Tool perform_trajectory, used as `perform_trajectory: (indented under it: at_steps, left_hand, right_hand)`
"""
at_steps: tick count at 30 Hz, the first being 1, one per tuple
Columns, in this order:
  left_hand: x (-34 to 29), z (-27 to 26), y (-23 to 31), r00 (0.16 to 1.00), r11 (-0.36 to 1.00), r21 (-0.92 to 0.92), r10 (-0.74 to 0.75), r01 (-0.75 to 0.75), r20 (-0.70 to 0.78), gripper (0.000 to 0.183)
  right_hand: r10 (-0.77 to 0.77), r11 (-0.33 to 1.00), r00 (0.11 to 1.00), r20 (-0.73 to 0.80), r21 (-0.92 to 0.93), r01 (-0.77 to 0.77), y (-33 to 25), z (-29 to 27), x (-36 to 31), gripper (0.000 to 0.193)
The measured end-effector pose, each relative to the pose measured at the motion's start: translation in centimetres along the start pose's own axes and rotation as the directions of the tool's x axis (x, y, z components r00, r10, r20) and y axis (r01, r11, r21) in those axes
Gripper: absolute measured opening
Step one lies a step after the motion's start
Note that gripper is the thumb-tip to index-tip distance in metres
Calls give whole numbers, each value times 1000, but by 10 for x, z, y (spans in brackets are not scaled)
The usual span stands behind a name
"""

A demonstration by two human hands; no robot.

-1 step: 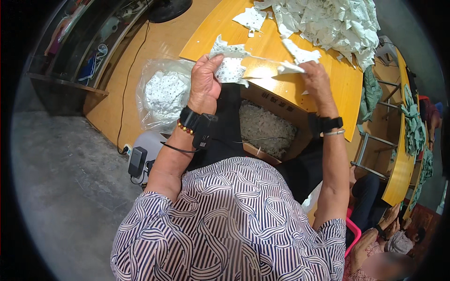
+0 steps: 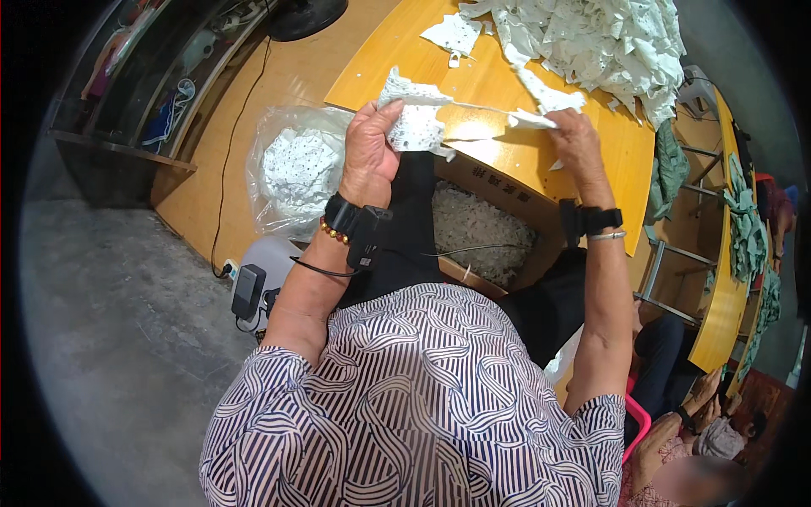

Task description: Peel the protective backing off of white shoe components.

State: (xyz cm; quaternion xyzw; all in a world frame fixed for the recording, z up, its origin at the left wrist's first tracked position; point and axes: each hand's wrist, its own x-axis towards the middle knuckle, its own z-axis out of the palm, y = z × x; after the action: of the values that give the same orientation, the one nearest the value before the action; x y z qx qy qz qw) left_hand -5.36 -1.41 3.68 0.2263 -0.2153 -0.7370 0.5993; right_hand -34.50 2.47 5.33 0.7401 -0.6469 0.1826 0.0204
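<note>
Between thumb and fingers, my left hand (image 2: 372, 145) grips a thin white sheet with dark speckles (image 2: 416, 127), its edges ragged. A narrow strip (image 2: 481, 108) runs from this sheet across to my right hand (image 2: 577, 144). There my fingers pinch a torn white end piece (image 2: 530, 121). Both hands are above the near edge of the yellow wooden table (image 2: 498, 156). Another white scrap (image 2: 549, 91) lies on the tabletop just beyond my right hand.
A big heap of white sheets (image 2: 591, 51) covers the far right of the table. Left of my legs stands a clear plastic bag (image 2: 297, 173) of speckled white pieces. Below the table edge, a cardboard box (image 2: 541, 221) holds small scraps. Another person's arm (image 2: 655, 439) shows at lower right.
My right hand has shifted slightly to the right with the torn end piece. The strip between the hands looks straighter.
</note>
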Motion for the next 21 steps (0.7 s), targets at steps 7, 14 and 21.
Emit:
perform_trajectory:
  at_steps: [7,14,21]
  left_hand:
    - [-20,-14,-1,958,955,-80,-285,287,33,30]
    - [-36,-49,4,907,907,-26,-420,420,-17,34]
    - [-53,-55,7,893,893,-1,-449,449,18,25]
  right_hand:
    - [158,987,987,-34,-30,-159,30,3,10,18]
    - [227,973,972,-53,-25,-229,45,9,27,21]
    - [295,935,955,-31,-196,-295,27,0,33,26]
